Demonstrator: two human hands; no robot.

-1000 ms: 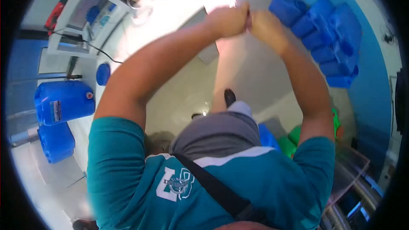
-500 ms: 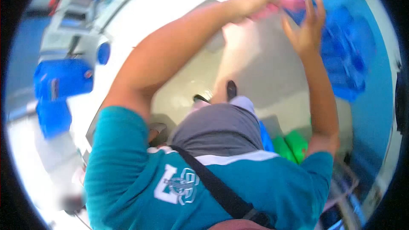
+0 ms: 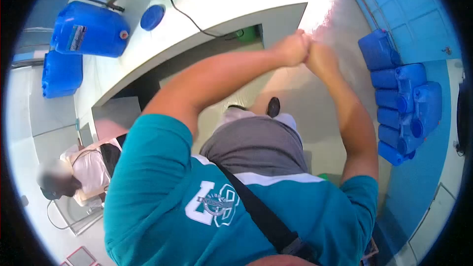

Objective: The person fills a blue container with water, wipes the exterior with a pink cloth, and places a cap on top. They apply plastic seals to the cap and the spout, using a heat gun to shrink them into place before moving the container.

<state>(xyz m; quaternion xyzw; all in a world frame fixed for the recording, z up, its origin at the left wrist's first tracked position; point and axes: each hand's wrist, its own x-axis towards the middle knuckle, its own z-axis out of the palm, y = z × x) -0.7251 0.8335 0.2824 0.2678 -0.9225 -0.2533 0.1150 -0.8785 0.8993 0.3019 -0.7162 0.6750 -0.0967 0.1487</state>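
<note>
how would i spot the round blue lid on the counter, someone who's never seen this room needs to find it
Start at the long white counter that runs across the top of the view. Near its left end lies a big blue jerrycan on its side. The round blue lid sits just right of it: flat and disc-shaped, unlike the boxy cans.

Half a second ago your right hand (image 3: 320, 59) was open with its fingers spread, apart from your left hand (image 3: 291, 48), and something pink was up there. Now your two hands press together as fists again. You have turned, too: a seated person (image 3: 86, 170) shows at the lower left.
</note>
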